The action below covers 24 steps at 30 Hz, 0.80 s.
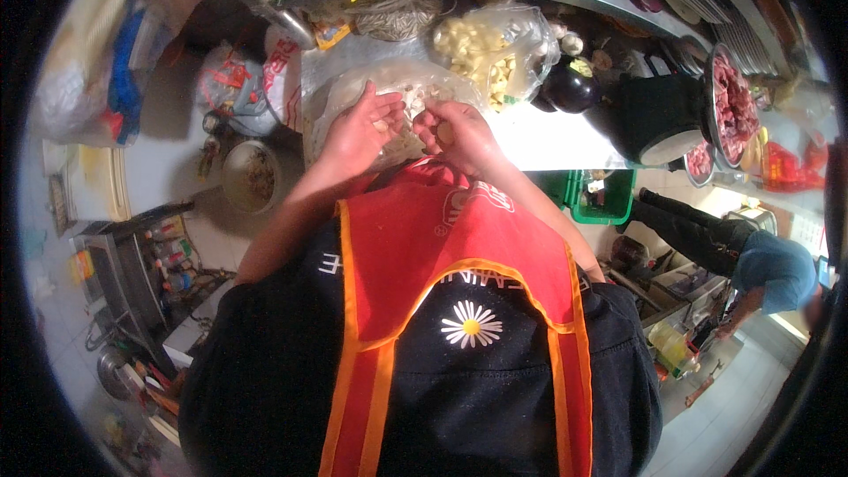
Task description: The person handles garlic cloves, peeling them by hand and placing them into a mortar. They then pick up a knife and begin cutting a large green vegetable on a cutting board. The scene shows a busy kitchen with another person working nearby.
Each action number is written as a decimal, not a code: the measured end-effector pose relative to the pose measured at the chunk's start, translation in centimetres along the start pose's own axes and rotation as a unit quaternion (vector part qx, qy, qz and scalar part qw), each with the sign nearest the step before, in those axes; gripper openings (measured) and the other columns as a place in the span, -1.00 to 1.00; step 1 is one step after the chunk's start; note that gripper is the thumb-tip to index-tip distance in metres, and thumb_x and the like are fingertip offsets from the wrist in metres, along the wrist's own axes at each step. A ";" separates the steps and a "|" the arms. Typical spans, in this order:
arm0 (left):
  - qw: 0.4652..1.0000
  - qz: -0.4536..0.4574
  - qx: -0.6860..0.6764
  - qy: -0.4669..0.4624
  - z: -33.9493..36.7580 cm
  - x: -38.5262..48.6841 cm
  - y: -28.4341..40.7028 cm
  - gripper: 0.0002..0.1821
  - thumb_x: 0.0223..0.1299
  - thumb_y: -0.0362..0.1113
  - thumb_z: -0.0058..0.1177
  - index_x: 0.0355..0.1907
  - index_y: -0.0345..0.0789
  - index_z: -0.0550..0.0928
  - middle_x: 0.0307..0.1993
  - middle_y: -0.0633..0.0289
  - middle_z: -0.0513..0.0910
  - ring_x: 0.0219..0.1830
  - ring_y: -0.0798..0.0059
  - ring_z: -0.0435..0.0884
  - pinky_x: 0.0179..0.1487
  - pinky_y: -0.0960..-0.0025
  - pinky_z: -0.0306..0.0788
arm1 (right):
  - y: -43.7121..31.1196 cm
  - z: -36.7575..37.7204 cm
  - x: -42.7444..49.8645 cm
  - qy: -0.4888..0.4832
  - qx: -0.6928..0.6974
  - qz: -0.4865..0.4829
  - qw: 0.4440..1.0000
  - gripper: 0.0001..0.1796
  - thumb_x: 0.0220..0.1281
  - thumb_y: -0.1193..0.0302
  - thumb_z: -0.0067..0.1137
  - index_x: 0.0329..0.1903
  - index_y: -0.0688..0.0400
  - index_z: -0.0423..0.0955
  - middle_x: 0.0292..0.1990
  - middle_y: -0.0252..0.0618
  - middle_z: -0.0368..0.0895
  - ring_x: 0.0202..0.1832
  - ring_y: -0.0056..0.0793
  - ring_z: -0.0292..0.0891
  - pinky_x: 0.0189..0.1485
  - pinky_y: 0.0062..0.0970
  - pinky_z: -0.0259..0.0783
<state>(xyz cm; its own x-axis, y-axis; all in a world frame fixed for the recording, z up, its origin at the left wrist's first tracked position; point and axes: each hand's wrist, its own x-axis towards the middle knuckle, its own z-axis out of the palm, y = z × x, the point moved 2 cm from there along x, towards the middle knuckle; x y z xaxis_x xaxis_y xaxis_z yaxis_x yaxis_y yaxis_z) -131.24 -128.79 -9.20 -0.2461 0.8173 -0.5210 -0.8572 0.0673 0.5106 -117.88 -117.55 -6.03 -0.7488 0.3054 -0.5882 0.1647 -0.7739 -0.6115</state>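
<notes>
My left hand [368, 127] is raised over an open clear plastic bag [331, 89] on the metal worktop, its fingers spread and slightly bent. A small pale spot shows at its fingers; whether it is a garlic clove or a nail is unclear. Beside it, my right hand [457, 132] has its fingers curled in near the thumb, and what lies between them cannot be made out. The hands are close but apart. Garlic pieces and pale skins [416, 101] lie in the bag just beyond them. Farther back, to the right, a second clear bag [487, 50] holds peeled garlic cloves.
An eggplant [571, 87], a black container [662, 112] and a metal bowl of raw meat [732, 106] stand to the right. A green plastic bin [603, 195] is below the worktop's edge. On the left is a round bucket [252, 175]. Another person [772, 265] bends over at the far right.
</notes>
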 end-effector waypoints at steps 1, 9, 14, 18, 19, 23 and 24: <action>1.000 -0.010 -0.021 0.009 0.6 -0.2 0.1 -0.39 0.35 0.11 -0.20 0.01 -0.50 0.46 -0.14 0.15 0.53 -0.03 0.44 0.45 0.07 0.34 0.32 | 0.1 -0.4 0.2 -0.005 -0.070 -0.009 0.998 -0.73 0.31 0.31 0.02 -0.21 0.30 0.50 -0.52 -0.31 0.53 -0.63 -0.66 0.19 -0.56 -0.64 0.16; 0.993 -0.033 -0.038 -0.108 1.5 -0.1 -0.5 -0.37 0.37 0.11 -0.28 0.09 -0.49 0.41 -0.01 0.07 0.51 0.05 0.33 0.45 0.19 0.26 0.26 | 0.5 1.6 -0.3 -0.009 -0.549 -0.298 0.781 -0.79 0.16 0.32 0.16 -0.20 0.15 0.56 -0.40 -0.08 0.62 -0.43 -0.18 0.57 -0.37 -0.34 0.44; 0.991 -0.021 -0.013 -0.128 1.4 -0.4 -0.7 -0.48 0.40 -0.04 -0.25 0.17 -0.45 0.37 0.04 0.09 0.51 0.11 0.36 0.44 0.22 0.27 0.28 | 0.7 1.1 -0.3 0.030 -0.530 -0.328 0.782 -0.79 0.15 0.32 0.18 -0.18 0.14 0.54 -0.43 0.00 0.58 -0.44 -0.03 0.54 -0.42 -0.26 0.42; 0.992 0.028 0.103 -0.070 0.8 -1.0 -0.9 -0.64 0.36 -0.28 -0.13 0.11 -0.43 0.42 -0.04 0.14 0.54 0.01 0.40 0.50 0.14 0.29 0.36 | 0.1 1.4 -0.8 0.042 -0.544 -0.372 0.751 -0.78 0.17 0.34 0.18 -0.16 0.16 0.53 -0.48 0.05 0.55 -0.48 -0.06 0.53 -0.47 -0.30 0.40; 0.991 0.033 0.121 -0.054 0.6 -1.1 -1.0 -0.67 0.35 -0.32 -0.11 0.09 -0.42 0.44 -0.06 0.15 0.55 -0.02 0.41 0.52 0.11 0.30 0.38 | -0.2 1.8 -1.0 0.029 -0.562 -0.384 0.732 -0.77 0.17 0.35 0.18 -0.15 0.16 0.53 -0.49 0.06 0.54 -0.49 -0.07 0.53 -0.48 -0.32 0.39; 0.999 0.011 -0.002 -0.049 0.0 -0.9 -0.9 -0.74 0.30 -0.33 -0.01 -0.02 -0.39 0.51 -0.19 0.20 0.59 -0.20 0.49 0.56 -0.08 0.46 0.42 | 0.0 1.5 -0.9 0.011 -0.460 -0.304 0.834 -0.73 0.17 0.40 0.20 -0.07 0.19 0.52 -0.61 -0.15 0.48 -0.61 -0.44 0.41 -0.53 -0.48 0.32; 0.999 0.005 -0.007 -0.054 -0.3 -0.8 -0.8 -0.76 0.29 -0.32 -0.01 -0.04 -0.38 0.51 -0.20 0.20 0.59 -0.20 0.51 0.56 -0.09 0.48 0.41 | 0.1 0.9 -0.5 0.009 -0.426 -0.298 0.854 -0.71 0.16 0.40 0.22 -0.06 0.20 0.52 -0.63 -0.22 0.46 -0.62 -0.54 0.36 -0.53 -0.52 0.30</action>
<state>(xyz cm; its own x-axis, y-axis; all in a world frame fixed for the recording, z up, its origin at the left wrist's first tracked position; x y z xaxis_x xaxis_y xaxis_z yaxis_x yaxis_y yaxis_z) -130.47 -129.67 -9.40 -0.2049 0.8749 -0.4388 -0.8616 0.0515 0.5050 -118.09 -118.31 -5.29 -0.8536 0.5192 -0.0417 0.1716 0.2047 -0.9636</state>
